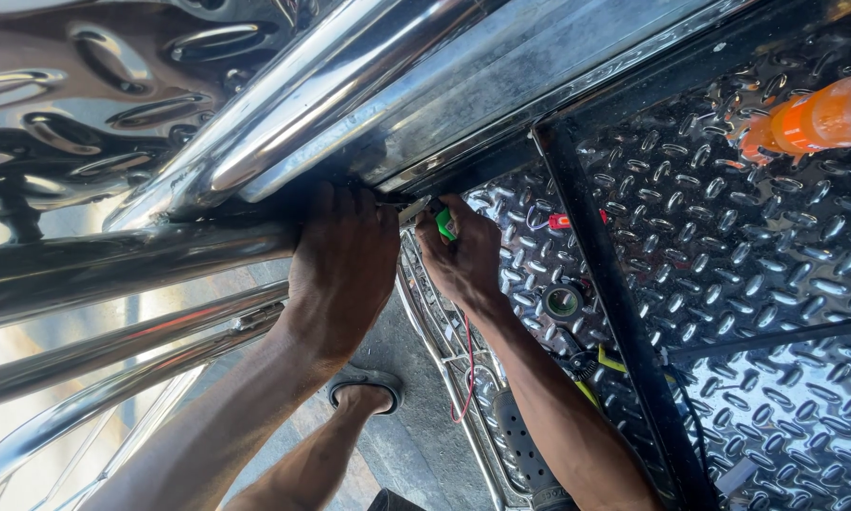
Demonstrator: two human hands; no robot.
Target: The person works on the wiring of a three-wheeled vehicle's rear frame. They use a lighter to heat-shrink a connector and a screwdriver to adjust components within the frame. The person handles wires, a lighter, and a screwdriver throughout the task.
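Observation:
My left hand (342, 263) presses flat against the underside edge of a shiny chrome tube frame (283, 123), fingers pointing up under the rail. My right hand (463, 257) is closed around a small tool with a green handle (443, 224), its tip held up against the same joint beside a white strip. A thin red wire (467, 364) hangs down past my right wrist. My forearms reach up from the bottom of the view.
Embossed metal checker plate (747, 237) covers the right side, crossed by a black bar (605, 284). A roll of black tape (563, 303) lies on it. An orange plastic object (814, 118) sits upper right. Yellow wires (601, 369), chrome rails (113, 350) and a sandalled foot (364, 390) are below.

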